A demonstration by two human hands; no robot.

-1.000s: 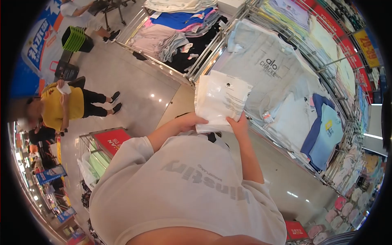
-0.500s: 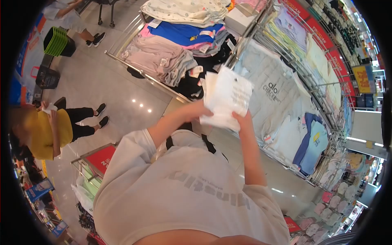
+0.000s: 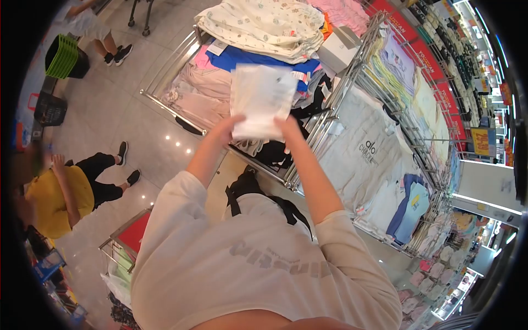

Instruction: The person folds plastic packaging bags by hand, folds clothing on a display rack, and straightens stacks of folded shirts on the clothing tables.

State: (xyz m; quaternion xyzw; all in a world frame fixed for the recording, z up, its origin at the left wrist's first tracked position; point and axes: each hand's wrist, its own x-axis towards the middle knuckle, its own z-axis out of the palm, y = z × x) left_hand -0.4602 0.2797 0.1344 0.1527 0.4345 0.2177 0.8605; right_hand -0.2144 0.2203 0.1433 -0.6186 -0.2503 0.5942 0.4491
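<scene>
A stack of white plastic packages (image 3: 261, 99) is held by its near corners, over the pile of folded clothes. My left hand (image 3: 232, 127) grips the left near corner, fingers mostly behind it. On the right near corner, my right hand (image 3: 287, 128) is closed in the same way. Under and around the packages lie folded mauve garments (image 3: 201, 91) and a blue garment (image 3: 223, 60). Black clothing (image 3: 272, 154) lies just below the packages, partly hidden by them.
Patterned cream clothes (image 3: 258, 25) and a white box (image 3: 339, 50) lie farther back. A metal rack rail (image 3: 170, 113) edges the display. Grey shirts (image 3: 360, 140) fill the right bin. A person in yellow (image 3: 60, 192) is at left; another person (image 3: 91, 30) stands beyond, near baskets (image 3: 66, 55).
Both my hands and the white packages have moved left, from beside the grey shirts to over the mauve and blue clothes. The view has shifted, bringing the clothing display nearer.
</scene>
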